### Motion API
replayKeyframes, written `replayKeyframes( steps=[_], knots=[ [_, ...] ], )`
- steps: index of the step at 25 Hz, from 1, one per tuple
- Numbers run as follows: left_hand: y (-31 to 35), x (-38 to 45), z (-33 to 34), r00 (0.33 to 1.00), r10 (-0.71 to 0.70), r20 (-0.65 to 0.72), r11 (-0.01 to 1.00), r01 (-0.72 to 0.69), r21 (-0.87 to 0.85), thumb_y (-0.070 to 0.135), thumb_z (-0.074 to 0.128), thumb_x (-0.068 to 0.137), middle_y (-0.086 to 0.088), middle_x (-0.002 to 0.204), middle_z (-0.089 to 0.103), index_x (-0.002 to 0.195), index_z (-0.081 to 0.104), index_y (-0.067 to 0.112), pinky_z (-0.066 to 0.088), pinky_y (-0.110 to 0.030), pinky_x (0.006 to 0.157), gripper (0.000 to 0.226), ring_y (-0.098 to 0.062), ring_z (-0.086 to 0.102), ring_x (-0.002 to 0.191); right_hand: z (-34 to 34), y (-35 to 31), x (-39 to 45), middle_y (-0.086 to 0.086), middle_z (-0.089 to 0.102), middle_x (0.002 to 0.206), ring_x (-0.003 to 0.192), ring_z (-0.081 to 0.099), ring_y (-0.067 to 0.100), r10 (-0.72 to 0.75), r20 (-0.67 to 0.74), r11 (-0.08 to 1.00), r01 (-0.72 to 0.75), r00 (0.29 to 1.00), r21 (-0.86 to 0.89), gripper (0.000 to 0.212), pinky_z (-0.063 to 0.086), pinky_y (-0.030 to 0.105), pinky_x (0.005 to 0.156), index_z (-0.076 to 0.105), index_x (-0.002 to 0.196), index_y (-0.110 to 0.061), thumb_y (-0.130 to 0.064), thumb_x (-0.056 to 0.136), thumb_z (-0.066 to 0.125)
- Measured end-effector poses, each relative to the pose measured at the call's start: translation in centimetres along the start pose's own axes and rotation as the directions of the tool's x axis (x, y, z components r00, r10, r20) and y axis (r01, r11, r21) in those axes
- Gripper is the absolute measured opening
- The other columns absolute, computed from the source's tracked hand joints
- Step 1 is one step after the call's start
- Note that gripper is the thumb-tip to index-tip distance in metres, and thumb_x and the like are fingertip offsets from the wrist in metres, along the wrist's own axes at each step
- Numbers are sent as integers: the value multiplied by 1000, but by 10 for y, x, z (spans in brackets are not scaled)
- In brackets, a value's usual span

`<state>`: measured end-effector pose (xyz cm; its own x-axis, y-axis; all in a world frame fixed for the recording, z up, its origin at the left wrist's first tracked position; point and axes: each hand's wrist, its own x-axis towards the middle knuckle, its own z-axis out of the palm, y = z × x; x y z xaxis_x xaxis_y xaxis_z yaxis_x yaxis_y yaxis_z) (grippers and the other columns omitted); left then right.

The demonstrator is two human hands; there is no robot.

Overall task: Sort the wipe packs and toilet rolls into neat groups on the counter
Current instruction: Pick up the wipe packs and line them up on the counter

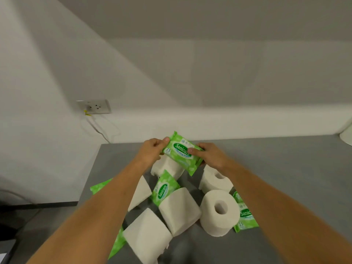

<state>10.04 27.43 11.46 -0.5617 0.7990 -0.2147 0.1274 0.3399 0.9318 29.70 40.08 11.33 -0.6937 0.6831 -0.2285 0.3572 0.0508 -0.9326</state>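
Hands are both gripping one green wipe pack, lifted clear above the jumble near the desk's far edge. Left hand is pinching the pack's left end, thumb on top, fingers curled under. Right hand is pinching the right end the same way, thumb pressing on the printed face. Pack is tilting, right end lower.

Below it everything is lying mixed on the grey desk: toilet rolls scattered mid-desk, some on end, some on their sides. Another wipe pack is wedged between two rolls, more packs are peeking out beside the right forearm, and green corners are showing at the left edge.

Step in hand, by my reading: carrying this pack out to start a wipe group. To do it well, picking a bare patch is key, probably the far right part of the desk, well apart from the rolls. Laying it flat, label up and squared to the desk edge, is letting later packs stack on it. Foil is slippery and soft, so a low set-down is better than dropping. Forearms are passing just over upright rolls, so knocking one over is a risk.
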Motion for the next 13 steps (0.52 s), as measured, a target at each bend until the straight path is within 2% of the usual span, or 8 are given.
replayKeyframes(
  steps=[2, 4, 7, 9, 13],
  knots=[
    [-1, 6, 12, 999, -10, -52, 1000, 11, 20, 53, 55, 99, -4, 106, 74, 111, 66, 9, 59, -42, 91, 47, -21, 72, 97, -25, 11, 10, 3, 78, 86, 70, 74, 11, 24, -73, 998, -19, 997, 66, 27, 58, 23, 59, 73, 101, -11, -36, 89, 72],
    [-4, 11, 19, 996, -24, -82, 999, 27, 31, 53, 52, 100, -4, 109, 74, 114, 65, 11, 58, -41, 90, 47, -18, 71, 93, -47, 23, 26, 7, 77, 90, 74, 74, 15, 75, -173, 991, -54, 982, 122, 29, 62, 29, 65, 72, 103, -8, -34, 91, 70],
    [-6, 20, 28, 994, -52, -96, 998, 55, 29, 52, 50, 101, -2, 109, 74, 119, 64, 11, 58, -37, 88, 47, -18, 72, 95, -75, 43, 54, 8, 73, 89, 76, 70, 19, 167, -299, 980, -124, 940, 156, 30, 62, 31, 67, 70, 101, -5, -35, 93, 67],
    [-6, 28, 34, 994, -58, -97, 997, 62, 39, 52, 49, 101, 0, 107, 74, 119, 64, 12, 58, -34, 86, 46, -17, 73, 95, -90, 58, 76, 11, 71, 92, 78, 69, 23, 231, -344, 966, -173, 910, 190, 29, 62, 36, 71, 69, 102, -5, -33, 95, 65],
    [-6, 45, 42, 991, -71, -110, 996, 77, 53, 51, 49, 102, 1, 104, 75, 114, 67, 15, 57, -33, 84, 42, -17, 74, 93, -109, 93, 110, 12, 69, 91, 73, 66, 23, 369, -374, 917, -270, 851, 293, 22, 61, 37, 68, 69, 104, -7, -26, 96, 63]
  ],
)
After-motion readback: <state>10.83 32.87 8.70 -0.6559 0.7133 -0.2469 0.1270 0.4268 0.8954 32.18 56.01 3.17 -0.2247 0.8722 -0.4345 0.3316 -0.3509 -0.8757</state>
